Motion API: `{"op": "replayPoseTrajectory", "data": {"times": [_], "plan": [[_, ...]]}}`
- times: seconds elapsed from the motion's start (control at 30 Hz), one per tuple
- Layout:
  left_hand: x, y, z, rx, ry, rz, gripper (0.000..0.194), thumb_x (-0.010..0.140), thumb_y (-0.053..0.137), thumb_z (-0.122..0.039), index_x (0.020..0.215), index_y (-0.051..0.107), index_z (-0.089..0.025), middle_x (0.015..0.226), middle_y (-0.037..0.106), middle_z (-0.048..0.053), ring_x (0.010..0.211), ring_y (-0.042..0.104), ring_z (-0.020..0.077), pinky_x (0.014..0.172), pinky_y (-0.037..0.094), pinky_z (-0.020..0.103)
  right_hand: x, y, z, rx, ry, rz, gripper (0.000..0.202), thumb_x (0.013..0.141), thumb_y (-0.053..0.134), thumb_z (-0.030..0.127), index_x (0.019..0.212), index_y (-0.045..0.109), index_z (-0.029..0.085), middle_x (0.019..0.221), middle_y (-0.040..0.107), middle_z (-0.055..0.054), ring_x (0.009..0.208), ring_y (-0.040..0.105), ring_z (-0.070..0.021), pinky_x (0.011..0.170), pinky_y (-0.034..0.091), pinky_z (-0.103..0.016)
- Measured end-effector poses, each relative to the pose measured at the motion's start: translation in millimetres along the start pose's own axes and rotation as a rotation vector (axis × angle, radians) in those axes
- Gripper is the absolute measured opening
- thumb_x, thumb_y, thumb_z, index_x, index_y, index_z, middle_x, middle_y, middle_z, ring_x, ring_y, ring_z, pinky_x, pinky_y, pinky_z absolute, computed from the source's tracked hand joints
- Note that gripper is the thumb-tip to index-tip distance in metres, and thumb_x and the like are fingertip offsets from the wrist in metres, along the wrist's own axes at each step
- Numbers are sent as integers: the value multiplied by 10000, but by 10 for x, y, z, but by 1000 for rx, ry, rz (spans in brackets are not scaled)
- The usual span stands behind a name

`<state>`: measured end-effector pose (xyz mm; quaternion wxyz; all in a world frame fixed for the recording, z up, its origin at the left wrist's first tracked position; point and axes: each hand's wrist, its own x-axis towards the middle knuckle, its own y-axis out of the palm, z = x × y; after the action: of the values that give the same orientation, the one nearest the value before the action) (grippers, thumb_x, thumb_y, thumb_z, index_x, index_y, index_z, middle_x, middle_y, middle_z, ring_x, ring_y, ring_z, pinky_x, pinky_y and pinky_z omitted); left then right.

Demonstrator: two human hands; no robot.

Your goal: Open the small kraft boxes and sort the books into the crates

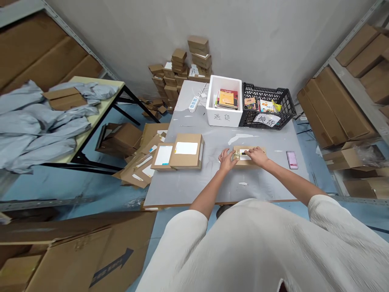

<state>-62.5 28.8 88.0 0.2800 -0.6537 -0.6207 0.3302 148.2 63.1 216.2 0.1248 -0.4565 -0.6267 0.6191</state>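
Observation:
A small brown cardboard box (246, 164) with a white label lies near the table's front edge. My left hand (227, 160) is at its left end, fingers bent around something shiny and yellowish that I cannot make out clearly. From the right, my right hand (256, 155) reaches over the box, its fingers closed on a thin dark tool above the label. To the left, a larger labelled box (187, 148) rests against a flatter labelled box (162, 158). A pink-screened phone (292, 159) lies at the right.
A white foam bin (224, 117) and a black crate (281, 97), both holding books, stand at the grey table's (182, 190) back. A power strip (193, 104) lies left of them. Grey parcels (33, 121) cover a side table; stacked boxes (199, 61) stand by the wall.

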Motion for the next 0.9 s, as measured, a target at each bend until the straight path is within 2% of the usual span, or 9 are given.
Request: {"op": "replayPoseTrajectory", "data": {"times": [0.17,0.27,0.33,0.47,0.9], "plan": [[1,-67,-35,46,82,28,573,993,687,-470,1540,624,-313,1762,433,105,1672,293,339,1322,267,539,-3,15,-19,-18,-9,-1,462,1058,434,69,1488,584,150,1268,765,-190,1136,688,-300,928,353,-384],[21,-132,-66,34,219,74,640,1016,621,-391,1636,500,-287,1739,479,107,1678,301,314,1336,234,528,10,29,-17,-21,-19,6,446,1067,430,86,1476,599,148,1268,766,-194,1141,690,-300,929,358,-387],[39,-168,-86,21,263,116,711,1016,590,-349,1697,395,-278,1700,531,113,1670,324,312,1336,226,543,16,42,-19,-21,-27,0,442,1069,438,98,1476,601,153,1276,765,-195,1158,687,-301,937,362,-388],[51,-194,-107,37,248,149,767,1004,587,-339,1724,325,-281,1673,561,121,1680,295,344,1340,186,603,13,50,-30,-20,-32,-9,438,1069,434,95,1463,615,154,1289,761,-197,1178,686,-306,950,366,-393],[24,-174,-152,119,194,159,710,1029,578,-335,1706,365,-320,1666,560,127,1678,289,352,1341,169,646,49,-101,-69,26,-9,30,412,1056,473,103,1412,674,156,1293,769,-201,1170,722,-307,941,396,-395]]}}
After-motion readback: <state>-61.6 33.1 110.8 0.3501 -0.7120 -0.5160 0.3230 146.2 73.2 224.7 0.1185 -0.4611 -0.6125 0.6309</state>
